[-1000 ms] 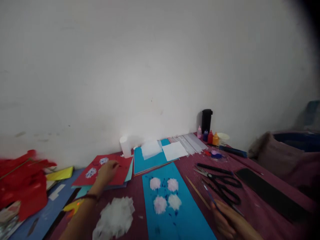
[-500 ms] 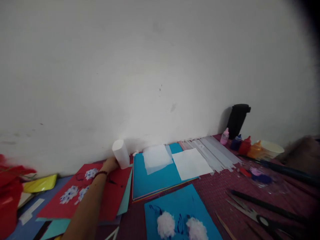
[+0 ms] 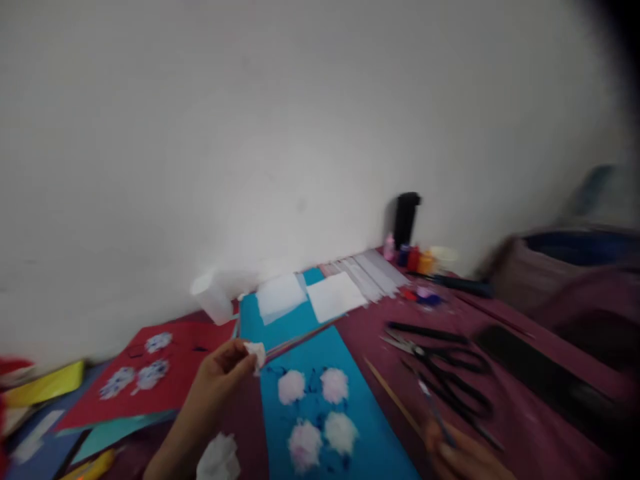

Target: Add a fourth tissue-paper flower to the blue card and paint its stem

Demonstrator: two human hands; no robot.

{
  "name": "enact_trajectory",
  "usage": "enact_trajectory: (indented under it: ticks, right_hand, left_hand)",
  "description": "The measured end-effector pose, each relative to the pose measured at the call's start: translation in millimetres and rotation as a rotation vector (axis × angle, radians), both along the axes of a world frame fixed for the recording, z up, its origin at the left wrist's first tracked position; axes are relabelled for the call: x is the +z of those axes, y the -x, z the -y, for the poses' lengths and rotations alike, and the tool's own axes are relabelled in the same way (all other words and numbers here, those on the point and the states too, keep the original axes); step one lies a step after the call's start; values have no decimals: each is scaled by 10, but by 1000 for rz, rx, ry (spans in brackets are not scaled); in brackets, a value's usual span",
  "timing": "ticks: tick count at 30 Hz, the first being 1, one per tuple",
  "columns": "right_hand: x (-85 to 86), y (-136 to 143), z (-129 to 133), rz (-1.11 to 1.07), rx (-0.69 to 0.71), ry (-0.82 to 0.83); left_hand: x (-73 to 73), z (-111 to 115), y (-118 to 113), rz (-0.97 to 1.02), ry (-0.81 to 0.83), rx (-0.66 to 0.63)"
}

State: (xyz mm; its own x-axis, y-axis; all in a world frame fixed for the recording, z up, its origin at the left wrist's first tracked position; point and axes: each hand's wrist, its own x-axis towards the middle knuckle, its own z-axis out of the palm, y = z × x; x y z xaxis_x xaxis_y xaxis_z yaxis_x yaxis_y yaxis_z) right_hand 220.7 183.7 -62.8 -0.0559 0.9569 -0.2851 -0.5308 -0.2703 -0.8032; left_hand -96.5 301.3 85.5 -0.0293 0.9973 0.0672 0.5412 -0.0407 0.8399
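My left hand (image 3: 220, 383) pinches a small crumpled piece of white tissue (image 3: 256, 356) between thumb and fingers, over the table left of the blue sheet. That blue sheet (image 3: 367, 413) carries several fluffy pale pink and white tissue flowers (image 3: 305, 445) with dark blue paint marks. My right hand (image 3: 457, 453), blurred at the bottom right, holds a thin brush (image 3: 434, 410) with its tip pointing up and left. Another crumpled white tissue (image 3: 219, 459) lies below my left forearm.
Scissors (image 3: 450, 370) and a wooden stick (image 3: 393, 395) lie right of the blue sheet. A red sheet (image 3: 195, 347) with blue-white flowers is at the left, near a white roll (image 3: 213, 300). Paint bottles (image 3: 413, 259) stand by the wall.
My left hand has come back from beside the white roll and now holds tissue. My right hand has come into view with the brush. The view has shifted right, showing more of the blue sheet.
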Motion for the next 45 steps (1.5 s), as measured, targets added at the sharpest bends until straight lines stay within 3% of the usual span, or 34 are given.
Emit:
enact_trajectory:
  ticks: [3, 6, 8, 11, 17, 20, 28, 30, 35, 37, 41, 45]
  right_hand:
    - [425, 48, 394, -10, 33, -43]
    - [788, -23, 380, 42, -75, -232]
    - [902, -173, 330, 157, -184, -273]
    - [884, -438, 364, 247, -265, -215]
    - [722, -918, 586, 25, -73, -31]
    - [694, -1083, 624, 28, -31, 17]
    - [526, -1109, 644, 221, -109, -9]
    - [526, -1133, 664, 138, -72, -16]
    - [549, -1233, 686, -297, 206, -41]
    - [548, -1223, 672, -322, 186, -48]
    - [554, -1120, 629, -65, 31, -16]
    - [567, -1070, 604, -2, 18, 38]
  left_hand:
    - [-86, 491, -905, 243, 99, -255]
    - [-163, 824, -1686, 313, 131, -471]
    - [-228, 942, -2064, 289, 102, -548]
    - [-330, 983, -2387, 229, 108, -579]
    - [-492, 923, -2511, 326, 348, -558]
    - [-582, 962, -2517, 393, 457, -528]
    - [-688, 1198, -2804, 401, 409, -578]
    - [-696, 1226, -2880, 428, 433, -574]
    - [-722, 1292, -2889, 603, 555, -537]
    - [-734, 1317, -2851, 667, 576, -500]
    - [-765, 1349, -2817, 735, 509, -384]
    - [-797, 1336, -2822, 692, 489, -353]
